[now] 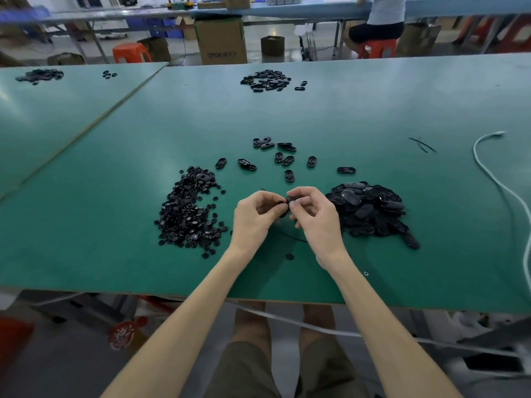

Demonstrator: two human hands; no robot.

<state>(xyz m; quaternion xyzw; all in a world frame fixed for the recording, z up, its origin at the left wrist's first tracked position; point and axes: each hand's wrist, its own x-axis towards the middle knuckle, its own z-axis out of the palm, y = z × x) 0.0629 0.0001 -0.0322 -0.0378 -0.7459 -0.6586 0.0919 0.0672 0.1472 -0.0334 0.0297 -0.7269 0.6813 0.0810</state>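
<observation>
Both my hands are raised just above the worktop (373, 116), between the two heaps. My left hand (254, 215) and right hand (317, 218) have their fingers curled. The thumb and fingertips of each pinch the same small black piece (288, 201) where the hands meet. The fingers cover most of it, so I cannot tell whether it is one part or a disc being seated in an oval shell.

Hazards from this position:

1. Slip. The hold is fingertip-only on a small part. Uneven pressure would likely flick it into the heap of round discs (186, 216) on the left or the heap of oval shells (370, 209) on the right. There it could not be told from unworked stock.
2. Misalignment. A disc pressed in tilted may jam or sit proud. Squeeze only when it lies flat.
3. Mixing. The scattered ovals (287, 161), probably finished work, lie just beyond my hands and near both heaps. A careless sweep of a wrist would merge them.
4. Strays. One loose disc (289, 256) lies between my wrists, towards the front edge. A forearm could push it off the worktop.
</observation>
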